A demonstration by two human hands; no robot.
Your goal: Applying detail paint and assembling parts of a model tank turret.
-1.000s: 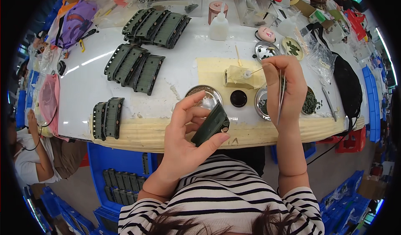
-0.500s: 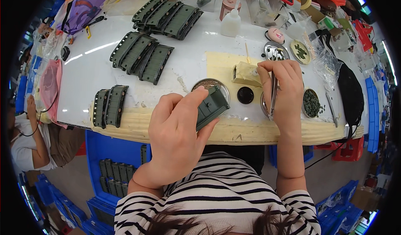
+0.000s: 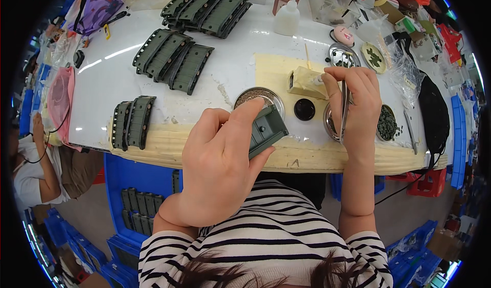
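Note:
My left hand point(image 3: 220, 155) is closed around a dark green plastic part point(image 3: 268, 129), tilted over the front of the table. Part of it is hidden behind my fingers. To the right, my right hand point(image 3: 358, 101) is closed on metal tweezers point(image 3: 344, 111), which run along the palm. Its fingertips are beside a small box wrapped in yellowish tape point(image 3: 302, 82), close to a white tip at the box's end. A round black cap point(image 3: 305, 109) lies between the hands. Behind the held part stands a metal dish point(image 3: 245, 95) of brownish grains.
Stacks of curved green parts point(image 3: 174, 58) lie on the left. At the right are a dish of small dark green pieces point(image 3: 387, 122), another pair of tweezers point(image 3: 410, 129) and a black mask point(image 3: 432, 109). A white squeeze bottle point(image 3: 287, 19) stands behind. Blue crates point(image 3: 120, 173) sit below.
The view has shifted a little. My right hand with the tweezers has moved slightly right, and the green part in my left hand has shifted slightly right too. Both grips are unchanged.

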